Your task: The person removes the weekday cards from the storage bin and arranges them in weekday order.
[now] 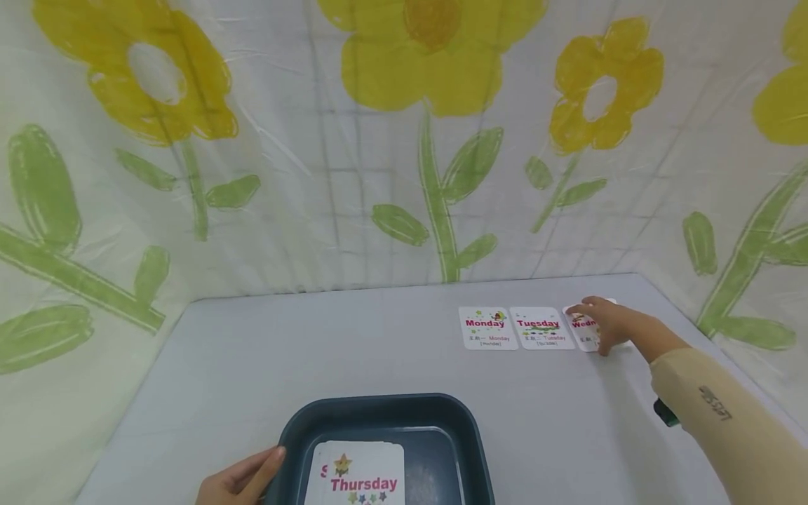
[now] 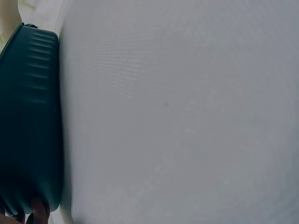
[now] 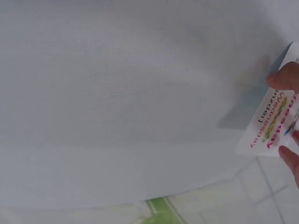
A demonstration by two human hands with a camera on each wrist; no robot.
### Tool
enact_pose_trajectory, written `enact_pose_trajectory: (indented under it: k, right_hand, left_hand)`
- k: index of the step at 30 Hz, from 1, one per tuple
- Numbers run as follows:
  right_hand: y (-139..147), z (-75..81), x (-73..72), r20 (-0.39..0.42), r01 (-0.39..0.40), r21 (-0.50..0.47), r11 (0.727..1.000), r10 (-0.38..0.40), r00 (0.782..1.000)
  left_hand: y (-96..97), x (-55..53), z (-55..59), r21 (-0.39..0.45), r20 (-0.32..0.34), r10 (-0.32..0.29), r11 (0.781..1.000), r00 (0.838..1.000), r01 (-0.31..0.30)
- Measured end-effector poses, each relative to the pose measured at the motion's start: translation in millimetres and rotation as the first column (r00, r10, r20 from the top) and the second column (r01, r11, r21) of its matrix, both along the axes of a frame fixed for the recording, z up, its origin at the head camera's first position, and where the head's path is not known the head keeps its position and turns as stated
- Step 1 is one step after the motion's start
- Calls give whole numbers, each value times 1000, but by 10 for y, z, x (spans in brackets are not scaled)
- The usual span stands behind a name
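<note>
At the right of the table my right hand (image 1: 611,325) holds the Wednesday card (image 1: 586,339) by its edges. In the right wrist view, thumb and fingertips are on this card (image 3: 261,135), one side tilted off the surface with a shadow beneath. Beside it in a row lie the Tuesday card (image 1: 543,328) and the Monday card (image 1: 488,328). My left hand (image 1: 238,482) grips the left rim of a dark blue-green tray (image 1: 385,405). Inside the tray is a stack of cards, the Thursday card (image 1: 369,466) on top, partly cut off by the frame.
The table (image 1: 303,351) has a pale cloth surface. Behind it and at both sides hangs a white curtain (image 1: 271,231) with large yellow flowers and green leaves. The tray stands at the front middle, its side wall (image 2: 32,130) filling the left of the left wrist view.
</note>
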State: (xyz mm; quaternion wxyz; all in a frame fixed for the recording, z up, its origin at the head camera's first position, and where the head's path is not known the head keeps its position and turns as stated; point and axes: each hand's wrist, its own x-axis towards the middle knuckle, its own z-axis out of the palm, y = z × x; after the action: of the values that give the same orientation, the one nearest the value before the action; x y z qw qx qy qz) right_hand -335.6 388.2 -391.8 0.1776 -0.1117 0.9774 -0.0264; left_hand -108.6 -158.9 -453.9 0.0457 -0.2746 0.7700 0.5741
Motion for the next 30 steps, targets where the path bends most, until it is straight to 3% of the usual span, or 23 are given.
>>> enact_pose_trajectory:
  k: [11,17,30]
  right_hand:
    - [11,19,-22,41,7,15,1000,-8,999]
    - [-8,-43,-32,80,53,-17,998,-52,995]
    - [-4,-31,-3,63,62,-57,996,-59,996]
  left_hand:
    - [-5,-3,-11,-19,9,4,1000,1000,-4]
    - [-3,-1,-13,-20,1,10,1000,1000,-10]
    - [9,-3,0,-18,-3,11,1000,1000,-11]
